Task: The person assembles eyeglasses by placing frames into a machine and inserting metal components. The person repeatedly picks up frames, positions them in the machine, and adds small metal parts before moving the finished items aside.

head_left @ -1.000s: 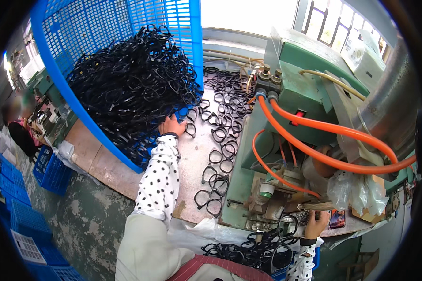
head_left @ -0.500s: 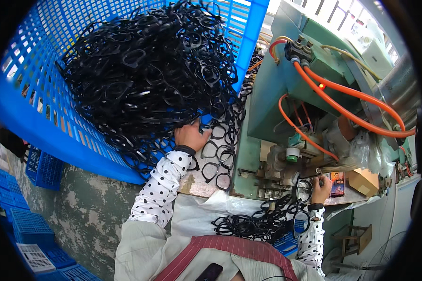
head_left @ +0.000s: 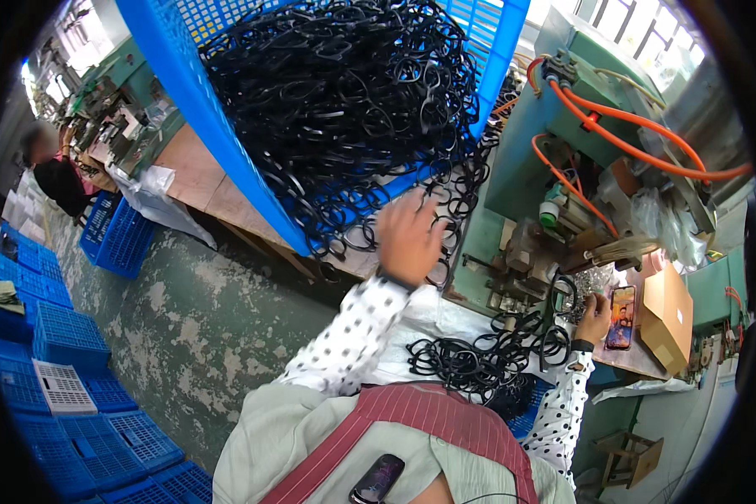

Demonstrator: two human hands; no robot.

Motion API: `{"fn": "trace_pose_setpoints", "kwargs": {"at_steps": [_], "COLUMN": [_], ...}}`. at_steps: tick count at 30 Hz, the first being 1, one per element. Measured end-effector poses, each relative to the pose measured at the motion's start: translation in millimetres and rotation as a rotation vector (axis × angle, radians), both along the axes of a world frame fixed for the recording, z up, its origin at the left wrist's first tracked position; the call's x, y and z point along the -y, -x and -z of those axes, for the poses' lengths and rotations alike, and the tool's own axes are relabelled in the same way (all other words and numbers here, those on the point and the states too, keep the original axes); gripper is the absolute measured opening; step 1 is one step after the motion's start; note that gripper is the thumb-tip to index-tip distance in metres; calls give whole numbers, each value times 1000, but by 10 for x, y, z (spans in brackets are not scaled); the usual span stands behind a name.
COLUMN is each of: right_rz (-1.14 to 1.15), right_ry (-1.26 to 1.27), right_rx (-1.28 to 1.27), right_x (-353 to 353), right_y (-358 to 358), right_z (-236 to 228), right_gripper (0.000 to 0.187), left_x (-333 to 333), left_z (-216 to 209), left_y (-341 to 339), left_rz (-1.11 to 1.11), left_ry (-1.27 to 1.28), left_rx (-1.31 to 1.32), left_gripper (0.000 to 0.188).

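A blue plastic crate (head_left: 202, 109) is tipped on the bench, and a big tangle of black eyeglass frames (head_left: 344, 92) spills out of it. My left hand (head_left: 407, 237) reaches into the lower edge of that pile with fingers spread, touching loose frames. My right hand (head_left: 595, 315) is at the green machine (head_left: 563, 134), closed on a black frame near its jig. A bunch of black frames (head_left: 479, 357) lies on the white sheet in my lap.
Orange hoses (head_left: 638, 134) loop over the machine. A phone (head_left: 621, 317) and a cardboard box (head_left: 668, 315) lie at the right. Blue crates (head_left: 67, 361) are stacked on the floor at left. Another person (head_left: 55, 172) works at the far left.
My view has turned left, so the crate and machine sit further right. My left hand has dropped from the pile's edge and opened. My right hand stays at the machine.
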State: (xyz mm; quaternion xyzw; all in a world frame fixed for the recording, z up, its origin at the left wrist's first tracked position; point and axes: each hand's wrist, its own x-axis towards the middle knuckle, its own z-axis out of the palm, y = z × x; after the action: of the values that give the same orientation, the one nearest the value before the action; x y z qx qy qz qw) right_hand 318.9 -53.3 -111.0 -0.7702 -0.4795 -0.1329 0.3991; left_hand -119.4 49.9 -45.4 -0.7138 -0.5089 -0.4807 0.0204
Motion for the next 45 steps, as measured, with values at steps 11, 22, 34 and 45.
{"fn": "trace_pose_setpoints", "kwargs": {"at_steps": [11, 22, 34, 45], "right_rz": [15, 33, 21, -49], "right_ry": [71, 70, 47, -18], "right_rx": [33, 18, -25, -60], "right_x": [-22, 25, 51, 40], "right_y": [155, 223, 212, 226], "right_z": [-104, -161, -180, -193], "right_gripper": [13, 10, 10, 9], "left_x": [-561, -1396, -776, 34], "left_z": [598, 677, 676, 378], "left_y": [473, 215, -810, 205], "left_rz": [-703, -715, -97, 742], "left_ry": [371, 381, 416, 614], "left_rx": [58, 103, 19, -443], "left_gripper": [80, 78, 77, 55]}}
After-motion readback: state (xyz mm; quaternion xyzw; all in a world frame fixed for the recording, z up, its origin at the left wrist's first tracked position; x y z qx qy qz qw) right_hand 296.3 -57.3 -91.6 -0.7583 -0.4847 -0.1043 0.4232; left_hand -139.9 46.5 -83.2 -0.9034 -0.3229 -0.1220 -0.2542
